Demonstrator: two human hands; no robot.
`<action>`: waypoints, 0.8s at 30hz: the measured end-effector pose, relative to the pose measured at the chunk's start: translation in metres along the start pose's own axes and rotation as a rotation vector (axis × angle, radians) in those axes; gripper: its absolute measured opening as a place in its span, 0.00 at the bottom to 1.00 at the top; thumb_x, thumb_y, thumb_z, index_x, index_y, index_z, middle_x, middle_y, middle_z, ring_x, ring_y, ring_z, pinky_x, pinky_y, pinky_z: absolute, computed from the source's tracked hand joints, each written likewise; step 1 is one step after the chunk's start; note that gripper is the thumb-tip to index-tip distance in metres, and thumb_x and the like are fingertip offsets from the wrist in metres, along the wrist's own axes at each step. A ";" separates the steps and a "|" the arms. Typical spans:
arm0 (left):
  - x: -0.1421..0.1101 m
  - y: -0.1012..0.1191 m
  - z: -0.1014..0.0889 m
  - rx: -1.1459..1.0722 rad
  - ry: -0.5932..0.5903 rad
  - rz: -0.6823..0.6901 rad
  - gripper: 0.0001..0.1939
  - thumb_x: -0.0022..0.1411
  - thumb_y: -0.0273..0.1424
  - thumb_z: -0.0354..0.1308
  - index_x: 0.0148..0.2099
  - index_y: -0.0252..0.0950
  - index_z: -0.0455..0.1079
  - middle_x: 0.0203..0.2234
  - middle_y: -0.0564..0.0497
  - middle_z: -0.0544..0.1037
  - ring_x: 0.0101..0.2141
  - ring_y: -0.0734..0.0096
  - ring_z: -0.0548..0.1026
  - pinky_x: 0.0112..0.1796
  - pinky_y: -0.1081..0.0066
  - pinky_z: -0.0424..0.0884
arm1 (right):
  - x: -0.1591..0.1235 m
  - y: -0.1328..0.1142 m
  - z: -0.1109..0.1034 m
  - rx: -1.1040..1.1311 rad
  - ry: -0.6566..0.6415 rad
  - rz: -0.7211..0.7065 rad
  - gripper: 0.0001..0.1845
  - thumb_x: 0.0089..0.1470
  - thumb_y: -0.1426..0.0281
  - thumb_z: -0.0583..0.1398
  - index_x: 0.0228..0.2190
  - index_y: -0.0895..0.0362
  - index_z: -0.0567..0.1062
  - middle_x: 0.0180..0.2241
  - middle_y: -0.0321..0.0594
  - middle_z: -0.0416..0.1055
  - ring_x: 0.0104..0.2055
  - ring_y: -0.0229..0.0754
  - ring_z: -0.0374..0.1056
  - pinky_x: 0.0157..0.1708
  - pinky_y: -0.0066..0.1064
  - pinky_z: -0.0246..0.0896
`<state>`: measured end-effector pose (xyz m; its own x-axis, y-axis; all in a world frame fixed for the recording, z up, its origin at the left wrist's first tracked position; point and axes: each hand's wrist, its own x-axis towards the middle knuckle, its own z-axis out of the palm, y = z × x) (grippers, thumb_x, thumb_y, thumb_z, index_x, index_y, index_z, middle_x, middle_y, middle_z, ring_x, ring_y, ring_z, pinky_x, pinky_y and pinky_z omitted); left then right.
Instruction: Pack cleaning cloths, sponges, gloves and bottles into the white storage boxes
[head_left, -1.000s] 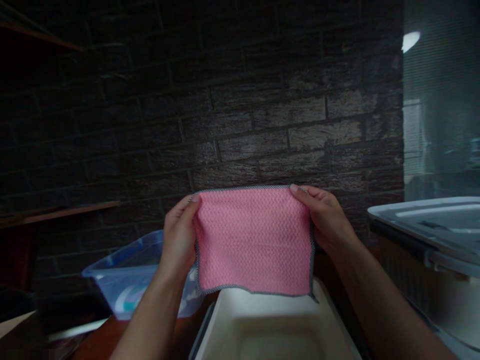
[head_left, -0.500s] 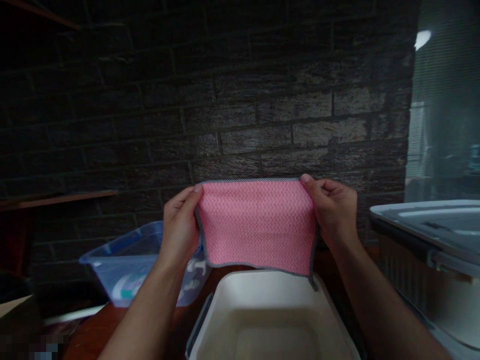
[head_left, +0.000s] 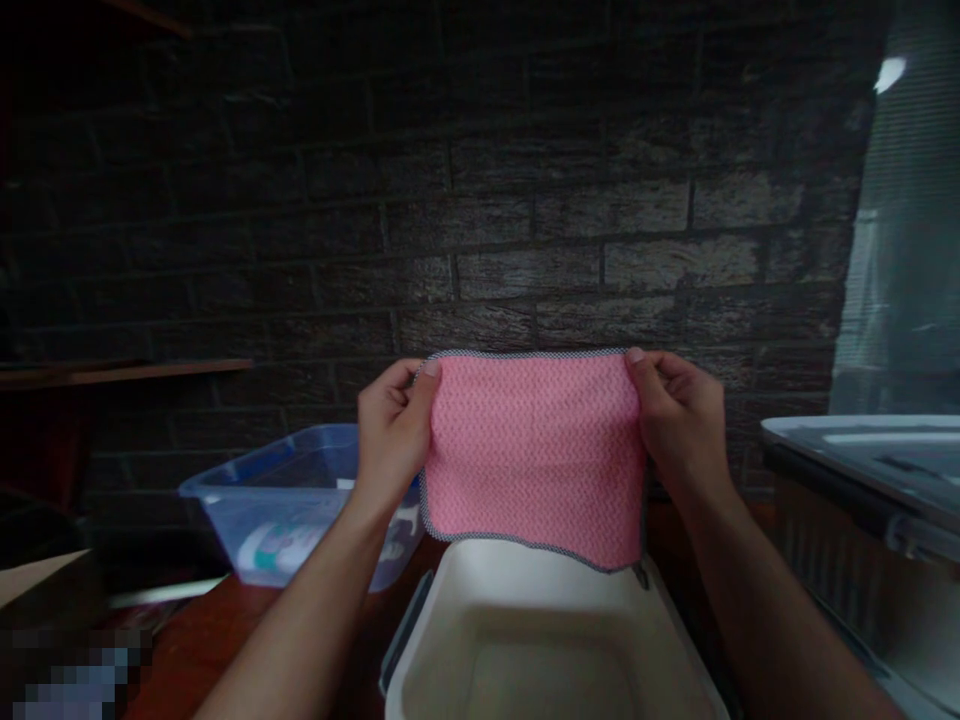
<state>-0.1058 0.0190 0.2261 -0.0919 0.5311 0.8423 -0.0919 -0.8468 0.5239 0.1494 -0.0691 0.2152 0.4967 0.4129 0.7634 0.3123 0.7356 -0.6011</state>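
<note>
A pink textured cleaning cloth (head_left: 536, 455) with a black-and-white checked border hangs spread out between my hands. My left hand (head_left: 394, 425) pinches its upper left corner, thumb on the near side. At the upper right corner, my right hand (head_left: 682, 415) grips it the same way. The cloth's lower edge curves a little and hangs over the far rim of a cream plastic bin (head_left: 442, 625). That bin stands open below, with nothing seen inside the visible part.
A clear blue tub (head_left: 225, 510) holding a white-and-green bottle or pack (head_left: 281, 545) stands at left on the reddish-brown table (head_left: 195, 650). A lidded storage box (head_left: 862, 500) is at right. Behind rises a dark brick wall (head_left: 487, 220); a wooden shelf (head_left: 127, 375) juts in at left.
Both hands keep hold of the cloth, which has shifted slightly up and to the right in view. Its lower edge sways. The camera view has turned a little.
</note>
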 end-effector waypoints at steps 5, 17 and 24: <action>0.000 -0.001 0.000 0.030 0.014 0.046 0.12 0.65 0.40 0.64 0.34 0.37 0.78 0.22 0.55 0.69 0.22 0.76 0.60 0.23 0.73 0.50 | 0.001 -0.002 -0.003 -0.023 0.083 -0.018 0.17 0.56 0.55 0.67 0.30 0.58 0.80 0.21 0.34 0.65 0.21 0.35 0.55 0.20 0.30 0.48; 0.004 -0.002 -0.004 0.037 0.037 -0.012 0.11 0.59 0.39 0.69 0.33 0.35 0.80 0.16 0.56 0.67 0.18 0.78 0.55 0.21 0.71 0.43 | 0.001 -0.001 -0.004 -0.014 0.125 -0.050 0.17 0.56 0.68 0.63 0.18 0.55 0.68 0.20 0.31 0.51 0.21 0.34 0.47 0.20 0.31 0.41; 0.007 -0.008 -0.006 0.094 0.078 0.030 0.13 0.61 0.40 0.68 0.34 0.33 0.80 0.17 0.55 0.70 0.18 0.80 0.58 0.20 0.73 0.47 | 0.002 -0.005 0.001 0.000 0.098 -0.088 0.14 0.58 0.62 0.63 0.23 0.55 0.71 0.22 0.32 0.56 0.23 0.35 0.50 0.23 0.30 0.46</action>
<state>-0.1114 0.0295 0.2274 -0.1700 0.5029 0.8475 0.0048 -0.8595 0.5110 0.1483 -0.0713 0.2198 0.5439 0.2921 0.7866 0.3584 0.7668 -0.5325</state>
